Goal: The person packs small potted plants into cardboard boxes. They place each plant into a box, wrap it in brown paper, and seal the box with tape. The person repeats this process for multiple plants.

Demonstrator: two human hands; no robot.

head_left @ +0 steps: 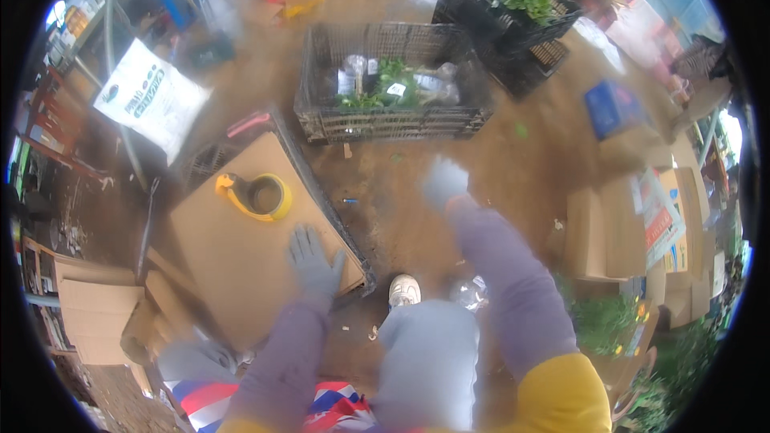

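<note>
My left hand (315, 261), in a grey glove, lies flat with fingers spread on a flat cardboard sheet (233, 273). The sheet rests on a dark, low support to my left. On its far part sits a yellow tape dispenser (255, 196) with a roll of tape. My right hand (445, 182), also gloved, reaches forward over the brown floor. Motion blurs its fingers, and nothing can be made out in it. Beyond it stands a black plastic crate (393, 124) holding green leafy plants (393, 84) and clear, wrapped bundles.
More black crates (505, 12) with greens stand at the far right. Cardboard boxes (609, 232) and a blue box (611, 110) are to the right. A white sack (152, 100) leans at the left. Near my shoe (404, 289) is a clear plastic item (469, 295).
</note>
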